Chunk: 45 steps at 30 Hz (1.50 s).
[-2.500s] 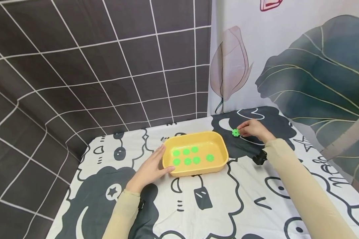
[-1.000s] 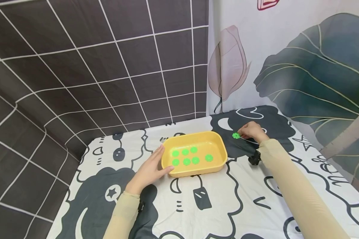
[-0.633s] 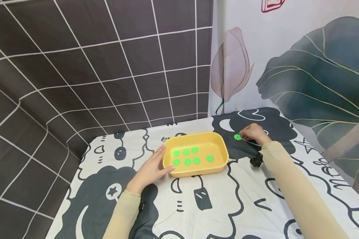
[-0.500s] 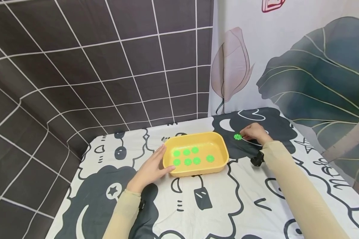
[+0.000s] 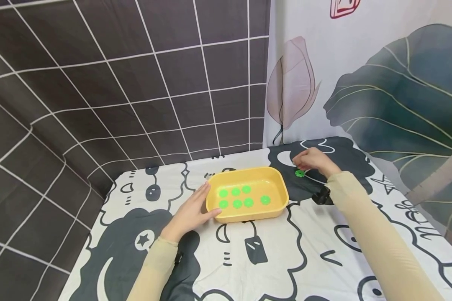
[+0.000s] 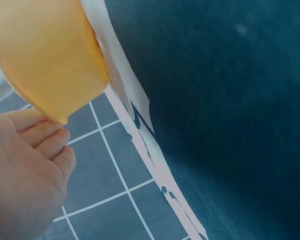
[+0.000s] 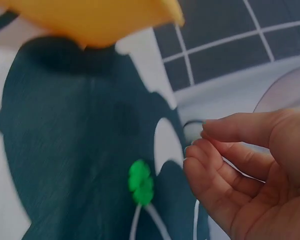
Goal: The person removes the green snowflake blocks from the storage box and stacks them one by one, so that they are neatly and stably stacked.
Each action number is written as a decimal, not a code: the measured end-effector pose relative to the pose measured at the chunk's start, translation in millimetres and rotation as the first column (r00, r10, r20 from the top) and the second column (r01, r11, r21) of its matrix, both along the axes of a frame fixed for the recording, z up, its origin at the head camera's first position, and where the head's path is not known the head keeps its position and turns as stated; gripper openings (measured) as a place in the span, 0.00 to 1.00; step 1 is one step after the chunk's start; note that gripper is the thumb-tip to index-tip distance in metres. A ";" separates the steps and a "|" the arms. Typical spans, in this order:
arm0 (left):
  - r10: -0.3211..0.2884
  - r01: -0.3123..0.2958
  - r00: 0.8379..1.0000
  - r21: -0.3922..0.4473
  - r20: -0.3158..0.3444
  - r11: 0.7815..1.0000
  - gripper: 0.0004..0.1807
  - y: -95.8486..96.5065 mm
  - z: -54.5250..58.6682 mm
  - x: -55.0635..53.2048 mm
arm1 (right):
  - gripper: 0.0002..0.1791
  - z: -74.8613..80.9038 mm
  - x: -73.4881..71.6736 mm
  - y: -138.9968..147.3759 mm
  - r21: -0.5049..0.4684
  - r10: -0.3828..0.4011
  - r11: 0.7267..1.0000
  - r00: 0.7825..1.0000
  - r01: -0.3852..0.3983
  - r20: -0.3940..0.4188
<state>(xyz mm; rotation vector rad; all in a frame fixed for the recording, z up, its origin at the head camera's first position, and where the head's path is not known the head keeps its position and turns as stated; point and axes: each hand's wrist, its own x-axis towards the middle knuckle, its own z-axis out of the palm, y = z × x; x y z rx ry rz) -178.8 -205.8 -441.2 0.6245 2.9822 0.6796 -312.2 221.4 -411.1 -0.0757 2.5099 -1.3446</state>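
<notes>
A yellow tray lies on the patterned cloth with several flat green notched discs in it. My left hand holds its left end, thumb over the front rim and fingers along the side; the left wrist view shows the fingertips at the tray's rim. Right of the tray, one more green disc lies on a dark patch of the cloth. My right hand hovers just above this disc, fingers loosely bent. In the right wrist view, thumb and fingertips are beside the disc, and nothing shows between them.
The black-and-white cartoon cloth covers the surface. A dark grid-patterned curtain rises behind and to the left. A flower-printed curtain hangs behind on the right. Each wrist wears a small black device.
My right hand has brought the green disc down to the cloth, let go of it and lifted slightly up and left. My left hand and the tray stay put.
</notes>
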 end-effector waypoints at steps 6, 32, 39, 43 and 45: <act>0.006 -0.006 1.000 -0.007 0.000 1.000 0.55 -1.2 -2.4 0.5 | 0.20 19.9 -3.8 -24.4 0.035 0.029 0.999 1.000 -0.029 -0.011; -0.034 0.028 0.997 -0.071 -0.071 0.997 0.55 -2.9 -1.7 1.5 | 0.16 28.5 -2.9 -110.9 0.044 0.306 0.951 0.951 -0.307 0.042; -0.040 0.033 0.996 -0.095 -0.075 0.995 0.54 -2.4 -4.4 1.1 | 0.16 24.4 0.9 -118.2 0.042 0.336 0.940 0.941 -0.338 0.046; -0.049 0.041 0.995 -0.092 -0.090 0.995 0.54 -2.0 -4.2 0.0 | 0.16 25.4 1.6 -120.7 0.058 0.358 0.931 0.932 -0.361 0.057; -0.051 0.042 0.994 -0.090 -0.094 0.995 0.54 -1.8 -3.5 -0.7 | 0.16 25.5 1.2 -122.0 0.068 0.361 0.928 0.930 -0.365 0.067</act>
